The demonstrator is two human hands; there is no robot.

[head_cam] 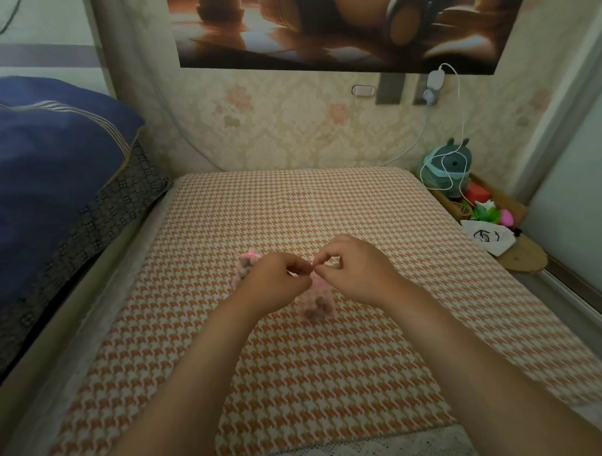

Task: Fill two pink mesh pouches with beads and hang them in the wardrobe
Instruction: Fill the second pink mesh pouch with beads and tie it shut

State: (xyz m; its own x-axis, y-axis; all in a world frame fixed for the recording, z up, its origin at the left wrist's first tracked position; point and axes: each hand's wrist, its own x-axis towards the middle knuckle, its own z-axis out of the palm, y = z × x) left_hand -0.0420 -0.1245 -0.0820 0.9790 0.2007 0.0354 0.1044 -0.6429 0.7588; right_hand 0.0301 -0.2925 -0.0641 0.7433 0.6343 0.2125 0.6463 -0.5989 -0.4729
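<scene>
Two pink mesh pouches sit in front of me on the houndstooth cloth (292, 207), and there is only the head view to go by. The near pouch (317, 300) hangs just below my knuckles, its bottom on or barely above the cloth, with a clump of dull brownish beads (315, 309) bulging low in the mesh. The far pouch (244, 264) lies on the cloth to the left, half hidden behind my left hand (272, 283), and it too shows dark beads and a brighter pink gathered top.

Both hands are curled nearly closed. The thumb and forefinger of each are pinched together, tip to tip with the other hand, at the neck of the near pouch. My right hand (354, 275) seems to hold a thin drawstring, and so does the left, though the cord itself is too fine and blurred to make out.

I judge these pouches very light, soft and floppy. The mesh will sag around the beads and keep no shape, and it could snag or let beads spill if tipped while open. The beads look hard and likely to roll. The best place to take hold is the gathered neck or the string, with the bead weight left to hang below.
</scene>
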